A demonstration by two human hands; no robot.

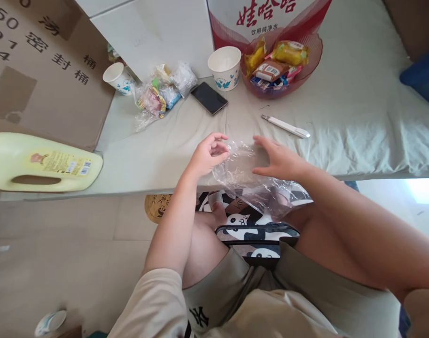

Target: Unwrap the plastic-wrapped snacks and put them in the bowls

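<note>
A clear, crinkled plastic bag (243, 162) lies at the front edge of the cloth-covered surface, and its lower part hangs over the edge above my lap. My left hand (209, 154) is at the bag's left side, fingers loosely curled and apart, tips by the film. Whether they touch it I cannot tell. On the other side, my right hand (282, 159) is open, thumb and fingers spread over the bag's right part. Beyond the hands lie a white utility knife (285, 126) and a dark phone (209, 98).
Behind are a paper cup (224, 68), a pink bowl (249, 87) of wrapped snacks, a pile of wrappers (161, 94) and another cup (118, 77). A yellow jug (10, 159) and a large carton (59, 108) stand left. A blue item (422, 75) sits far right.
</note>
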